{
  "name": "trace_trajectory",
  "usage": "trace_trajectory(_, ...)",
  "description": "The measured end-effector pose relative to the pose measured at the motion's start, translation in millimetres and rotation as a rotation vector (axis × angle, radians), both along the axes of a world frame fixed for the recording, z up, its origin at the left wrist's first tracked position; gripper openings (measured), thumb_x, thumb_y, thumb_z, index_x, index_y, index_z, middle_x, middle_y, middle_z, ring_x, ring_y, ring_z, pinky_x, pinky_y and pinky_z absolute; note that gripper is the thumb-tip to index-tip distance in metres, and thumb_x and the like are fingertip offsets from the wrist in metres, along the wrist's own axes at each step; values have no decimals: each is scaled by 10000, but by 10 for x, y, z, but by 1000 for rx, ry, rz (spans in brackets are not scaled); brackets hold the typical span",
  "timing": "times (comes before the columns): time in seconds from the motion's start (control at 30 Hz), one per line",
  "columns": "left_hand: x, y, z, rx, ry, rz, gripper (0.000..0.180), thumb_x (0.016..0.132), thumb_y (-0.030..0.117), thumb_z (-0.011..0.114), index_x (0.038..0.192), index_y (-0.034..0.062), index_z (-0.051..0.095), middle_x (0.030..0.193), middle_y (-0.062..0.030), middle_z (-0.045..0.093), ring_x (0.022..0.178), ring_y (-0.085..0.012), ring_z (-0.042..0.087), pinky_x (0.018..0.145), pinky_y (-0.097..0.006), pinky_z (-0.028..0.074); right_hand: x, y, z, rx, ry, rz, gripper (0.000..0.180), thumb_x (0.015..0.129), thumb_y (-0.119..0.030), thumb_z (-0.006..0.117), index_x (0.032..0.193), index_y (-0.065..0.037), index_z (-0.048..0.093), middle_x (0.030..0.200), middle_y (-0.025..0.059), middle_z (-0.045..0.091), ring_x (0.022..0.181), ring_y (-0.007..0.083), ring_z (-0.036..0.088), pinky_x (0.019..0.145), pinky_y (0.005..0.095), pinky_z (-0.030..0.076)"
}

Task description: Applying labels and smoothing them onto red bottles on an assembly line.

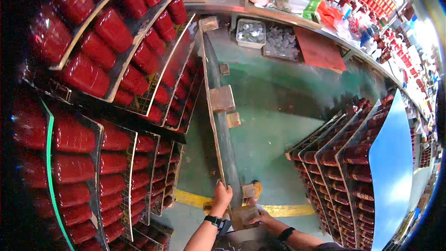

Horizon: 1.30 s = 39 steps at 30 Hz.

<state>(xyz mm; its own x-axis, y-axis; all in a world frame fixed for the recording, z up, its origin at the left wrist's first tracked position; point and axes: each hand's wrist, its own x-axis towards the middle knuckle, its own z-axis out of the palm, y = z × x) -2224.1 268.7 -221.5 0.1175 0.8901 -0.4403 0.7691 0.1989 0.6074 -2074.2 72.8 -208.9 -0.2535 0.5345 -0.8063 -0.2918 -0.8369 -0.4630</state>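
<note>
A long wooden pallet point(216, 130) stands tilted on its edge in front of me, running away toward the bench. Several wooden blocks point(222, 99) stick out from its right-hand face. My left hand point(222, 197) grips the pallet's upper edge near its closest end, fingers wrapped round it. Lower and to the right, my right hand point(263, 217) is closed on the nearest block point(244, 217) of the same pallet. The fingertips of that hand are partly hidden. A dark watch sits on my left wrist and a dark band on the right.
Tall stacks of dark red jars point(74, 172) on boards rise close on the left. Another jar stack point(334, 172) topped by a blue sheet point(395, 158) stands right. A cluttered bench point(278, 16) curves behind, with a white tub point(251, 33) below. A yellow line point(288, 210) crosses the floor.
</note>
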Motion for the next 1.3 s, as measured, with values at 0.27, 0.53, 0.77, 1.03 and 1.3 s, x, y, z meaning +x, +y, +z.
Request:
trace_trajectory(0.27,993,-71,210,18,-27,-7,354,738,138,602,986,-98,510,882,-302,606,860,-453,594,750,-470,492,858,-220,409,-95,-162,-351,609,644,-169,779,1164,22,527,1062,107,617,952,207,611,808,330,498)
trace_trajectory(0.53,1628,125,363,-276,-23,-303,607,779,439,628,1032,-102,519,963,-329,593,889,-458,590,778,-475,480,1375,-354,425,-80,-228,-1051,548,647,-134,819,1086,25,533,963,108,601,820,231,618,724,371,526)
trace_trajectory(0.77,2001,2321,531,624,-133,-310,896,761,379,696,1393,-71,249,1402,-291,324,1331,-388,287,1118,-440,211,1568,-287,460,-99,-299,-1039,532,637,-100,791,1090,11,536,983,95,605,880,234,614,802,376,515)
trace_trajectory(1.03,2670,4164,603,168,64,-747,848,660,641,673,1145,-35,511,1101,-253,593,1064,-372,568,919,-435,444,1499,-325,677,-236,-396,-1117,540,645,-115,777,1099,36,525,1006,120,612,901,243,623,815,394,523)
trace_trajectory(1.3,3352,4824,240,-523,-13,-727,703,762,657,578,1078,30,608,1117,-136,615,1028,-244,568,873,-342,428,1491,-19,704,-178,-467,-1538,466,835,-238,672,1143,38,457,1021,158,584,838,252,615,734,377,534)
